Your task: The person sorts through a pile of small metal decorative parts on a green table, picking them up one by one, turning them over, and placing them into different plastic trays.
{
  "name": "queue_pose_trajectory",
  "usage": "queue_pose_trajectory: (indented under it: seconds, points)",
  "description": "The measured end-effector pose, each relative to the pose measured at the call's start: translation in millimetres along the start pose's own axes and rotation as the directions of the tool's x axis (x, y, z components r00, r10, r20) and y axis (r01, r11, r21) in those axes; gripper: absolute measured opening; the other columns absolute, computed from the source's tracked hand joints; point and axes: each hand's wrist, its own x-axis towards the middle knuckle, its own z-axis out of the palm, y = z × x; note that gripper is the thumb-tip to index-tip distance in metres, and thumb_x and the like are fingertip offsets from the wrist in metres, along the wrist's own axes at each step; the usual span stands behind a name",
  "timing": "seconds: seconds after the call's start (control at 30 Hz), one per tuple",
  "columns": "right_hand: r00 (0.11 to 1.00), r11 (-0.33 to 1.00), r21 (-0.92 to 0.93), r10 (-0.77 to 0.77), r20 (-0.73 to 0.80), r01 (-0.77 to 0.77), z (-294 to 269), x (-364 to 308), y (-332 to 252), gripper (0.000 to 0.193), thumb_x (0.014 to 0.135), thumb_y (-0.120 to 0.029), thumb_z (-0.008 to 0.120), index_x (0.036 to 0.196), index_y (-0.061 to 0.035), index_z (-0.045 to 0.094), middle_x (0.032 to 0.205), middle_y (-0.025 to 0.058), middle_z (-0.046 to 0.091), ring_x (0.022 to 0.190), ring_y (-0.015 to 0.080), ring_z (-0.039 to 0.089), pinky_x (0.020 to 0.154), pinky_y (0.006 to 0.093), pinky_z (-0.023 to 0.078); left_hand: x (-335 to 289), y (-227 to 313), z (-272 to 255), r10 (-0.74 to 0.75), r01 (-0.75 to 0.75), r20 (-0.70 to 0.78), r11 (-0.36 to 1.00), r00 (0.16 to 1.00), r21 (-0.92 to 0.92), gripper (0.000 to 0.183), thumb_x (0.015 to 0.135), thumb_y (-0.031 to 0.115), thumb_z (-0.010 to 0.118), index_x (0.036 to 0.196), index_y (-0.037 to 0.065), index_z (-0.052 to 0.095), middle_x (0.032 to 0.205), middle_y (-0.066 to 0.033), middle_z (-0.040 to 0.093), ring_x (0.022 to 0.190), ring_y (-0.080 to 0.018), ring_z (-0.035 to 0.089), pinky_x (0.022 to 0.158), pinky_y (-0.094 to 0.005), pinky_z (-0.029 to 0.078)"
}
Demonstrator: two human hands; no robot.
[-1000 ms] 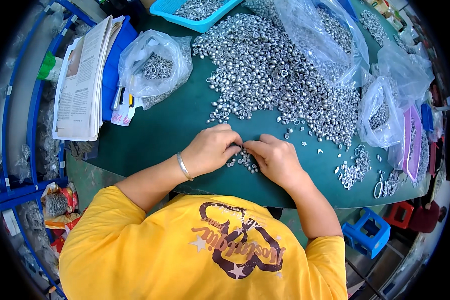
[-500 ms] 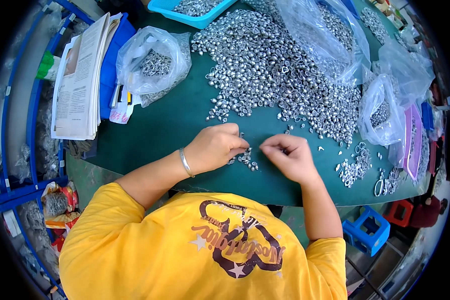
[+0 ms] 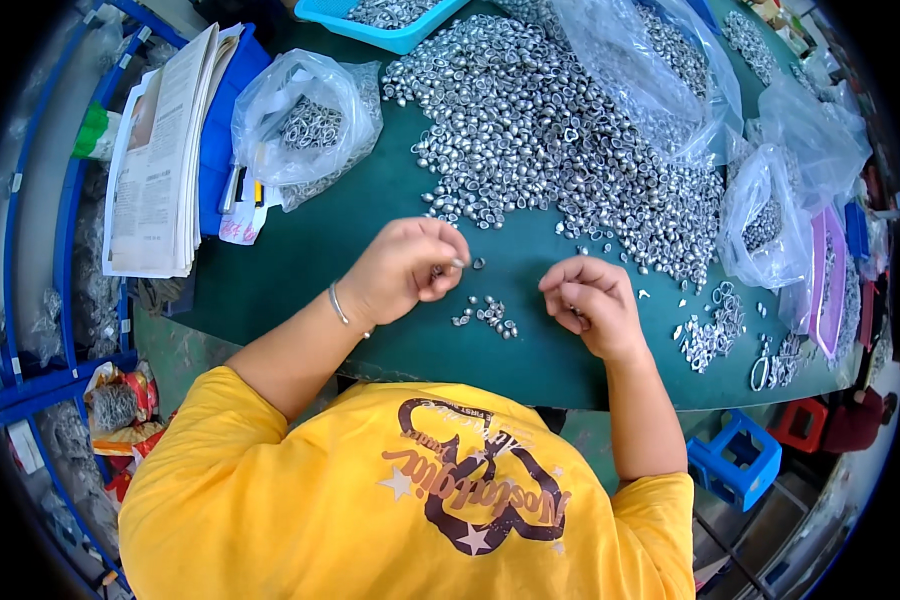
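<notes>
My left hand point(image 3: 410, 265) is closed over the green table, its thumb and finger pinching a small silver metal piece point(image 3: 458, 263). A metal bangle circles that wrist. To the right, my right hand point(image 3: 592, 303) is curled with thumb against fingers; whatever it may hold is hidden. Between and just below the hands lies a little cluster of rounded silver metal pieces point(image 3: 490, 315). One single piece point(image 3: 479, 264) rests apart, beside the left fingertips. Beyond both hands spreads a large heap of the same hollow, domed metal pieces point(image 3: 500, 150).
A clear plastic bag of metal rings point(image 3: 315, 125) sits left, by a blue bin point(image 3: 225, 135) with papers point(image 3: 160, 160). More plastic bags point(image 3: 770, 225) stand right, near loose rings point(image 3: 712, 330) and a purple tray point(image 3: 823, 285). A turquoise basket point(image 3: 405, 40) is at the back; a blue stool point(image 3: 735, 460) stands below right.
My hands have moved apart: the left went up and leftward from the small cluster, the right slightly to the right. The cluster now shows uncovered between them.
</notes>
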Motion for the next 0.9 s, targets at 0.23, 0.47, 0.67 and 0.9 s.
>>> queue_pose_trajectory:
  seconds: [0.23, 0.47, 0.67, 0.9]
  points:
    - [0.898, 0.244, -0.91, -0.373, 0.231, 0.335, 28, 3, 17, 0.007, 0.076, -0.01, 0.064, 0.082, -0.0067, 0.064, 0.072, 0.0098, 0.06, 0.064, 0.0286, 0.059, 0.056, 0.0361, 0.048, -5, -7, 13, 0.249, -0.236, 0.199, 0.131, 0.948, 0.963, 0.014, 0.071, 0.009, 0.07, 0.085, 0.006, 0.068, 0.065, -0.0022, 0.051, 0.058, -0.0141, 0.051, 0.054, -0.0268, 0.042]
    - [0.88, 0.179, -0.93, -0.418, 0.224, 0.322, 21, 4, 18, 0.006, 0.077, -0.011, 0.063, 0.081, -0.007, 0.061, 0.073, 0.0094, 0.06, 0.064, 0.0295, 0.059, 0.055, 0.0372, 0.048, -1, -22, 11, 0.358, -0.331, 0.335, -0.076, 0.871, 0.941, 0.01, 0.072, 0.009, 0.068, 0.08, 0.006, 0.063, 0.068, -0.0045, 0.052, 0.06, -0.0188, 0.053, 0.054, -0.0287, 0.044]
    - [0.862, 0.396, -0.826, -0.467, 0.197, 0.402, 14, 4, 25, 0.004, 0.079, -0.007, 0.059, 0.081, -0.0045, 0.06, 0.071, 0.0042, 0.059, 0.058, 0.0198, 0.057, 0.05, 0.031, 0.045, 0, 5, 14, -0.025, 0.023, -0.037, 0.998, 0.999, -0.066, 0.009, 0.084, 0.009, 0.053, 0.077, 0.005, 0.049, 0.069, -0.0061, 0.05, 0.05, -0.007, 0.039, 0.041, -0.017, 0.03]
    - [0.969, 0.738, -0.657, -0.243, -0.046, 0.154, 23, 0, 14, 0.009, 0.079, -0.008, 0.062, 0.083, -0.0016, 0.066, 0.066, 0.0049, 0.059, 0.058, 0.0113, 0.054, 0.052, 0.0246, 0.044, 1, -7, 20, 0.236, -0.237, 0.166, 0.314, 0.958, 0.919, 0.01, 0.074, 0.007, 0.066, 0.084, 0.005, 0.066, 0.069, -0.0038, 0.054, 0.063, -0.0149, 0.054, 0.058, -0.0281, 0.045]
